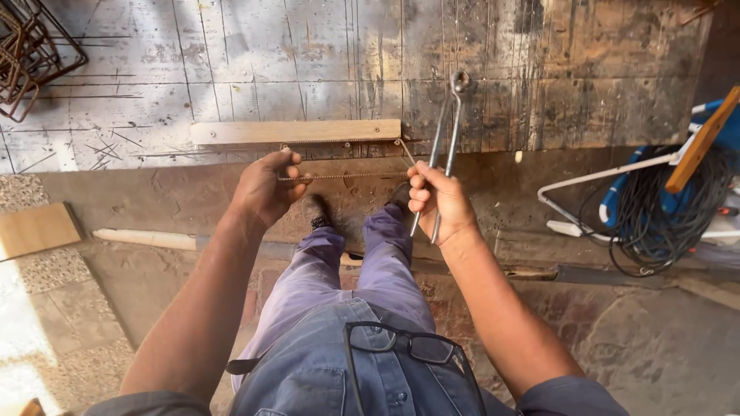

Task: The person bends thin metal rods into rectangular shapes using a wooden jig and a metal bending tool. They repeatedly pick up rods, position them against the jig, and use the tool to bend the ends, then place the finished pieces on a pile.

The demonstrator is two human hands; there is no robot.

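Observation:
My left hand [266, 185] is closed on the left end of a bent ribbed steel bar [347, 176] shaped like a stirrup. My right hand [439, 200] grips the bar's right side and also holds long metal pincers [447, 123], jaws pointing away from me over the workbench. The bar lies just in front of a wooden strip [297, 131] fixed on the scratched wooden workbench [231, 69]. My legs in purple trousers and dark shoes show below the hands.
A stack of finished rebar stirrups [27, 50] sits at the bench's top left corner. A coil of black cable [663, 208] with a blue and white frame and a wooden stick lies on the floor at right. Spectacles [408, 347] hang from my shirt.

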